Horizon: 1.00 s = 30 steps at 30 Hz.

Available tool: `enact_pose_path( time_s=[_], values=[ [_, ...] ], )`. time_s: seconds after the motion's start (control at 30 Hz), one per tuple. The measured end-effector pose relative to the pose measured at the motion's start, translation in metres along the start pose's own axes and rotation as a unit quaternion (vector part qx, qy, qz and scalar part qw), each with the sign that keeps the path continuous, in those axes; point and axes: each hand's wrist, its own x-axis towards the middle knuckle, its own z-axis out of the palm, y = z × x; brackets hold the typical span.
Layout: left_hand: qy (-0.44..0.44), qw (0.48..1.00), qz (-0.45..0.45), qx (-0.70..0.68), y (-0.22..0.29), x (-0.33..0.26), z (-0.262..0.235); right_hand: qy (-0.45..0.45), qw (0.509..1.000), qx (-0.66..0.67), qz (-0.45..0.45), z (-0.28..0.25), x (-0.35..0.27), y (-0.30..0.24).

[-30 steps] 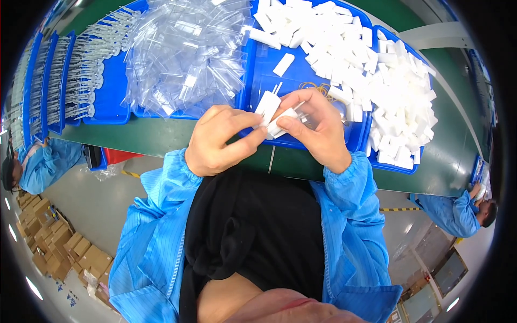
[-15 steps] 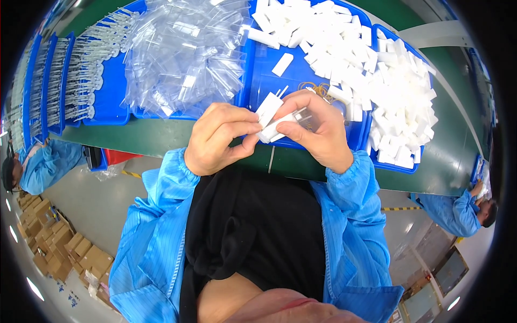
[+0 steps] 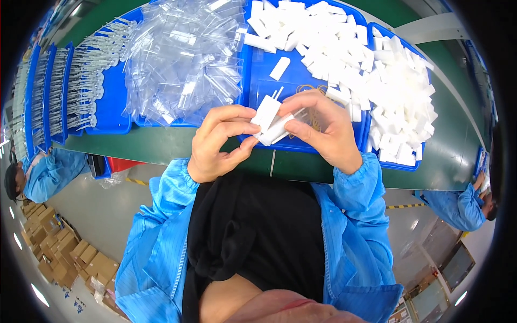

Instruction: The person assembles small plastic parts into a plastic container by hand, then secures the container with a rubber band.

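Above the near edge of the bench, my left hand [image 3: 223,141] pinches a flat white rectangular piece [image 3: 266,111] between fingertips and thumb. Two thin pale prongs stick up from the far end of that piece. Just to its right, my right hand [image 3: 329,132] has its thumb and curved fingers on a second white block [image 3: 279,129], which lies tilted against the first; motion blurs its right end. Whether the two pieces are joined I cannot tell. Under my hands is a blue tray [image 3: 258,75] with a loose white block [image 3: 280,68] and tan rubber bands [image 3: 312,90].
White blocks [image 3: 328,40] heap up in this tray and in another blue tray [image 3: 396,166] on the right. Clear plastic sleeves [image 3: 186,59] pile up to the left, beside trays of thin metallic-looking parts [image 3: 81,81]. Co-workers in blue [image 3: 54,167] sit at both sides.
My right hand has shifted slightly right and its fingers have straightened a little. My left hand has barely moved. The white pieces remain between my hands.
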Motion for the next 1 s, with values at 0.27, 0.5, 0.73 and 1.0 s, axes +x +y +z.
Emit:
enact_pose_path(
  time_s=[0.27,0.5,0.73,1.0],
  values=[
    [0.030,0.996,-0.051,-0.070,-0.006,-0.009,0.004,-0.063,0.974,0.201,0.078,-0.014,0.001,-0.014],
    [0.009,0.999,-0.026,-0.025,0.000,-0.004,0.000,-0.089,0.995,-0.024,-0.039,-0.015,0.004,-0.007],
    [-0.043,0.990,0.122,0.059,-0.001,-0.003,-0.001,-0.102,0.989,0.099,0.038,-0.015,0.001,-0.005],
    [-0.040,0.990,0.111,0.083,0.001,-0.007,-0.006,-0.092,0.995,0.022,0.035,-0.009,0.027,-0.008]
  ],
)
